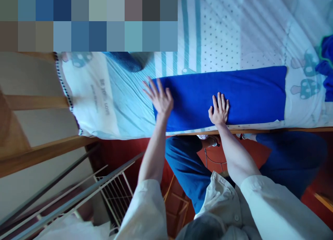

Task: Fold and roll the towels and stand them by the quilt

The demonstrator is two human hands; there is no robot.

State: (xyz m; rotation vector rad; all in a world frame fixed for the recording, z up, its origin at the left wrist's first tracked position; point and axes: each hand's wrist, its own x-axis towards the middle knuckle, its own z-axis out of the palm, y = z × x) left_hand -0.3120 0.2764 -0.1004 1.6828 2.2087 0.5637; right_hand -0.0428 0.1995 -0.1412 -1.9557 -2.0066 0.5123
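Observation:
A blue cloth (249, 97), folded into a long flat rectangle, lies along the near edge of the patterned bed sheet (130, 104). Over its left end is my left hand (160, 97), fingers spread and slightly blurred, holding nothing; whether it touches the cloth is hard to tell. My right hand (220, 110) rests flat near the middle of the cloth's near side, its fingers stretched out and its thumb apart. A few soft creases run across the right part of the cloth.
Crumpled blue fabric (327, 66) lies at the far right edge. A dark blue rolled or sleeve-like thing (125, 61) is beyond my left hand. A wooden bed frame (39, 102) stands at the left, with a white wire rack (117, 184) below it.

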